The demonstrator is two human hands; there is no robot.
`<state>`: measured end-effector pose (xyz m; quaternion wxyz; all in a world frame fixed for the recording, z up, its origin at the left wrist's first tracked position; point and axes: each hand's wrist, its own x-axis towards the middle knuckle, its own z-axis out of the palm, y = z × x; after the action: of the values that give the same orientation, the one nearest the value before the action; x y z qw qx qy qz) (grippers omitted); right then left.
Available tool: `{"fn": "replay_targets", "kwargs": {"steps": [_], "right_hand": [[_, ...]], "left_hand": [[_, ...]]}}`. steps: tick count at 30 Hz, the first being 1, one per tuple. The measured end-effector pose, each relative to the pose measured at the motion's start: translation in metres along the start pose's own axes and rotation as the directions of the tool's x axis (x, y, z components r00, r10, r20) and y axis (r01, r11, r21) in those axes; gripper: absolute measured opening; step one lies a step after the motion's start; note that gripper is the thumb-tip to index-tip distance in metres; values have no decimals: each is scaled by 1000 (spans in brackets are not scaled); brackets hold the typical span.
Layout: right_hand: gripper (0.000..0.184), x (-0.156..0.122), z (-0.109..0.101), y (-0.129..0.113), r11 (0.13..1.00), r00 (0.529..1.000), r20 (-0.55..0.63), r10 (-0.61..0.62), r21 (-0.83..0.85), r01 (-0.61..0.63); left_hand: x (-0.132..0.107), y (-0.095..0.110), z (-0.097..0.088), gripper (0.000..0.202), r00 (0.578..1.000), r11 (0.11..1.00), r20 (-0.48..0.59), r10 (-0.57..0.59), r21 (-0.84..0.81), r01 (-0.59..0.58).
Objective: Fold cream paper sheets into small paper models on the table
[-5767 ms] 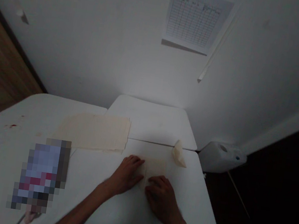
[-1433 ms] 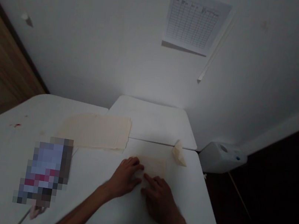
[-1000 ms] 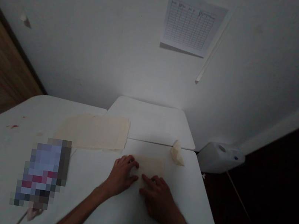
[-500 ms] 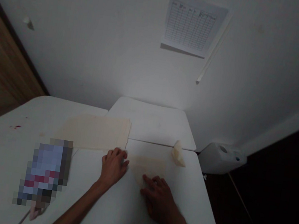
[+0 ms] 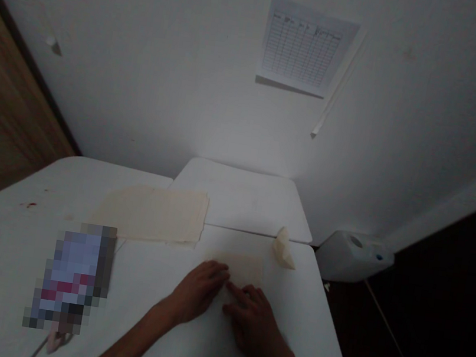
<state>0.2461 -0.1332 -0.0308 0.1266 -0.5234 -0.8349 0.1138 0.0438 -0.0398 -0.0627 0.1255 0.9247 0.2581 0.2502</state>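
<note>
A small cream sheet of paper (image 5: pixel 245 266) lies flat on the white table (image 5: pixel 204 346) in front of me. My left hand (image 5: pixel 198 291) rests palm down on its near left part, fingers together and pressing. My right hand (image 5: pixel 250 317) lies beside it, fingers stretched out flat on the sheet's near edge. The two hands almost touch at the fingertips. Neither hand lifts or holds anything. Beyond the sheet to the right lies a small folded cream paper piece (image 5: pixel 283 250).
A stack of cream sheets (image 5: pixel 156 213) lies at the back left of the table. A blurred-out object (image 5: pixel 72 273) sits at the left. A second white table (image 5: pixel 239 196) abuts the wall. A white container (image 5: pixel 354 254) stands on the dark floor at right.
My left hand went left to the corner of the paper stack half a second ago and has come back onto the small sheet. My right hand has stayed on the sheet.
</note>
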Motion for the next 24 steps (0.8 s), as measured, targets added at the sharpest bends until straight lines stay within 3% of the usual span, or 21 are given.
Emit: {"fn": "replay_targets", "kwargs": {"steps": [5,13,17,20,24], "right_hand": [[28,-2,7,2,999,999,-36,7,31,-6],[31,-7,11,11,990,991,-127,43,139,-25],[32,-16,12,27,952,934,-289,212,278,-130],[37,-20,13,36,855,834,-357,421,463,-234],[49,-13,7,36,567,759,-184,624,775,-278]], "left_hand": [[3,10,-3,35,993,996,117,-13,89,2],[5,15,-7,35,990,993,127,-61,110,47],[5,16,-10,39,987,993,140,-78,95,65],[5,15,-9,42,986,993,140,-89,89,77],[4,13,-7,41,988,994,126,-88,78,79]]}}
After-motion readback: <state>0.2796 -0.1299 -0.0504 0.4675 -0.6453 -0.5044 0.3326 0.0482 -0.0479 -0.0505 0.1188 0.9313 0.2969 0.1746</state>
